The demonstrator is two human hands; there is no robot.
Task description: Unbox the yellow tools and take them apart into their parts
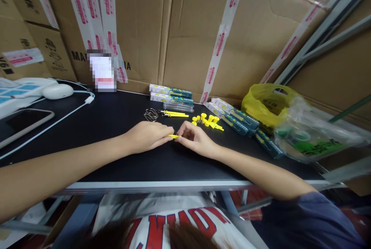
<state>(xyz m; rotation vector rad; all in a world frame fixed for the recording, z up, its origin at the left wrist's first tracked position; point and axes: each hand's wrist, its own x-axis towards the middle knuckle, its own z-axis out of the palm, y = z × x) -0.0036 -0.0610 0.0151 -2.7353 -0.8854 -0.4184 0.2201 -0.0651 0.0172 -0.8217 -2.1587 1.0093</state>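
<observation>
Left hand (pixel 149 137), closed, is pinching yellow piece (pixel 173 136); right hand (pixel 198 140), loosely curled, is apparently pinching its tip.

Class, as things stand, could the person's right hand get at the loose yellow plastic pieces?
Probably yes: the yellow plastic pieces lie just beyond the right hand, with nothing visible in between. However, it seems busy at a slim yellow part, so may need freeing first.

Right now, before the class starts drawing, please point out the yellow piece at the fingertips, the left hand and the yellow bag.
Yellow piece (pixel 174 136): head view, the part showing between the hands.
Left hand (pixel 147 136): head view, back of the hand.
Yellow bag (pixel 257 113): head view, its front wall.
</observation>
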